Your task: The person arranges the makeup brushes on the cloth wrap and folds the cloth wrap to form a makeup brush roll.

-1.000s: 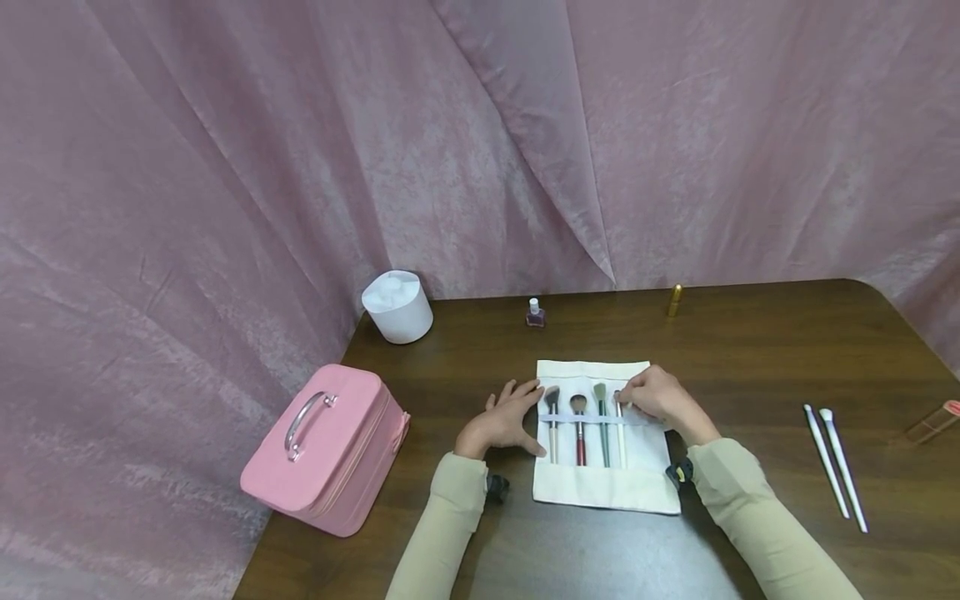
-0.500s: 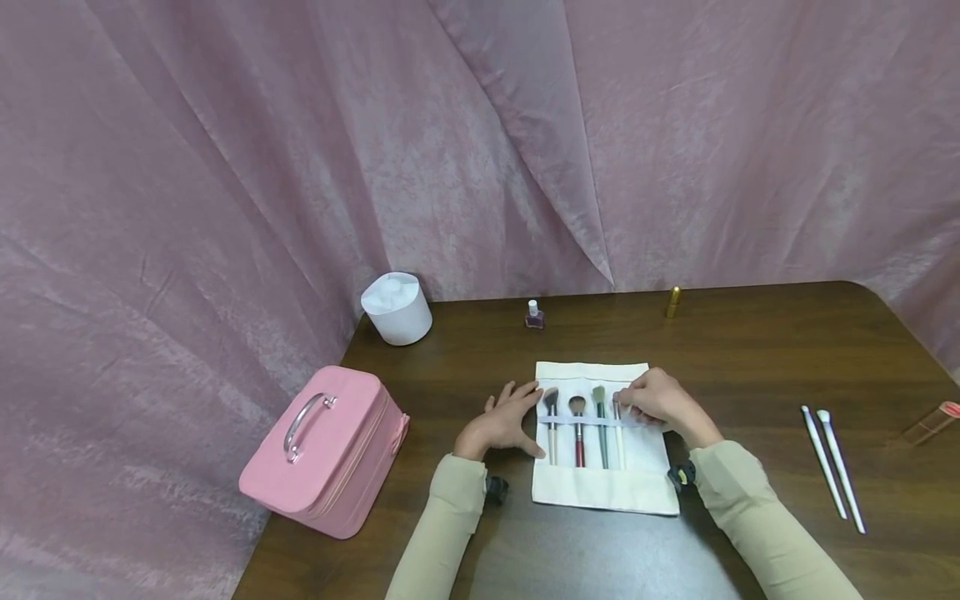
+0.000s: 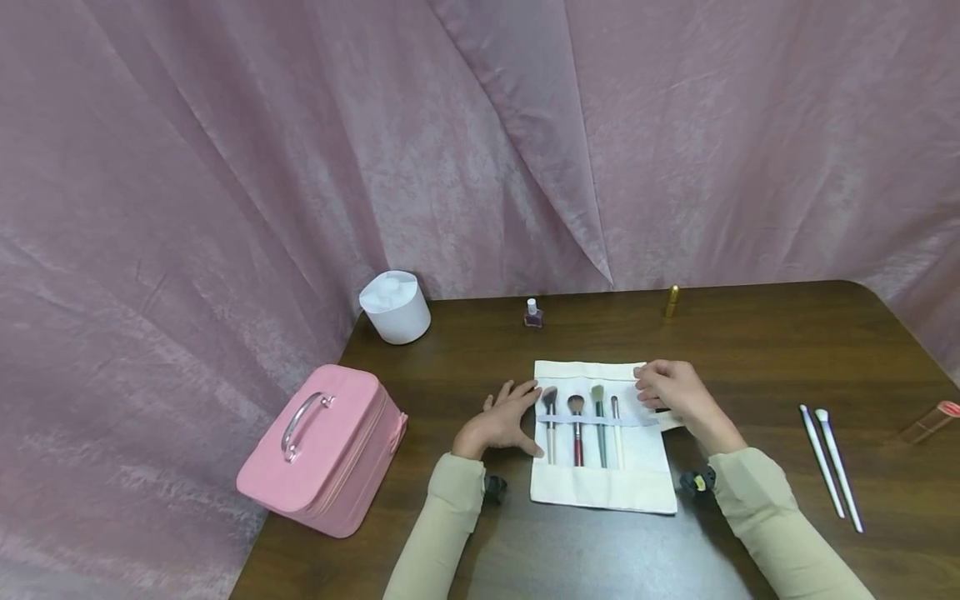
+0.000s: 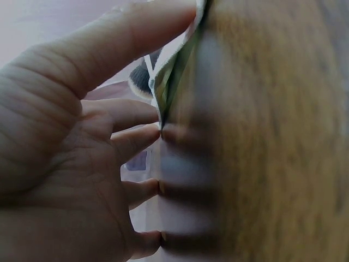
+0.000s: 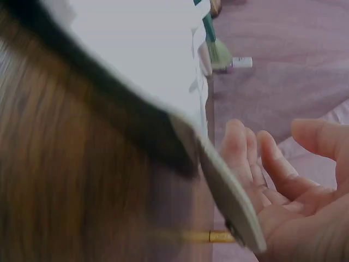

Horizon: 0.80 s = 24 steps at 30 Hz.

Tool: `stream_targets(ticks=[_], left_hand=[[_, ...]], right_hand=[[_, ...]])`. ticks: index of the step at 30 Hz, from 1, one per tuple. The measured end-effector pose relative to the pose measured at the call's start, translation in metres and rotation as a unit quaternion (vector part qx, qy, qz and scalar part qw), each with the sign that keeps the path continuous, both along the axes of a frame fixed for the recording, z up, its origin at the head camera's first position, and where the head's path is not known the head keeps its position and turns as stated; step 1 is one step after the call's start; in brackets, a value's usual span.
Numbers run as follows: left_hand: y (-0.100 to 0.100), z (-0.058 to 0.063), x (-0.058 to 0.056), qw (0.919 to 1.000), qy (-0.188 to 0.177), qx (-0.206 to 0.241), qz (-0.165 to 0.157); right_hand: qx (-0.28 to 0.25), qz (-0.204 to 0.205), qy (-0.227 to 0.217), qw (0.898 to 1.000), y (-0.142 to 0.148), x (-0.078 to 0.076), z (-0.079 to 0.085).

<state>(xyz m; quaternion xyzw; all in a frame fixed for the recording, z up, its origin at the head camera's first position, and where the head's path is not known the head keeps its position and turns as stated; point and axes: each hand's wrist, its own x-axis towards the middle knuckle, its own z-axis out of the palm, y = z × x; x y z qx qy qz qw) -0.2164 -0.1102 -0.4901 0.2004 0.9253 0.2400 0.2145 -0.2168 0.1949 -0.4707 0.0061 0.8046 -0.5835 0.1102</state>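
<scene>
A white cloth brush roll (image 3: 603, 493) lies unrolled on the table. Its band holds a dark-bristled brush (image 3: 550, 402), a red-handled brush (image 3: 578, 443), a green brush (image 3: 601, 433) and a slim white brush (image 3: 617, 433). Fingers and thumb spread, my left hand (image 3: 501, 423) rests at the roll's left edge; the left wrist view shows the thumb on the cloth and fingertips on the table. My right hand (image 3: 675, 390) hovers by the upper right edge, fingers loosely bent around nothing. Beneath it a strap (image 5: 229, 188) sticks out from the roll.
Two white brushes (image 3: 838, 467) and a rose-gold tube (image 3: 928, 423) lie to the right. At the back stand a nail polish bottle (image 3: 533, 316), a gold tube (image 3: 672, 302) and a white round container (image 3: 396, 310). A pink case (image 3: 322, 450) occupies the left.
My right hand has let go of the slim white brush, now under the band, and moved right and slightly up. My left hand stays at the roll's edge.
</scene>
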Motion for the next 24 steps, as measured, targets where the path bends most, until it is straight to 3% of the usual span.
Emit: stream_targets(ticks=[15,20,24], left_hand=[[0.001,0.002,0.001,1.0000,0.001,0.000,0.002],[0.001,0.003,0.002,1.0000,0.002,-0.004,0.003],[0.001,0.005,0.002,1.0000,0.001,-0.005,0.002]], right_hand=[[0.028,-0.041,0.035,0.998,0.038,0.008,-0.004],[0.061,-0.058,0.061,0.995,0.055,0.014,-0.002],[0.121,-0.074,0.086,0.986,0.070,0.019,0.001]])
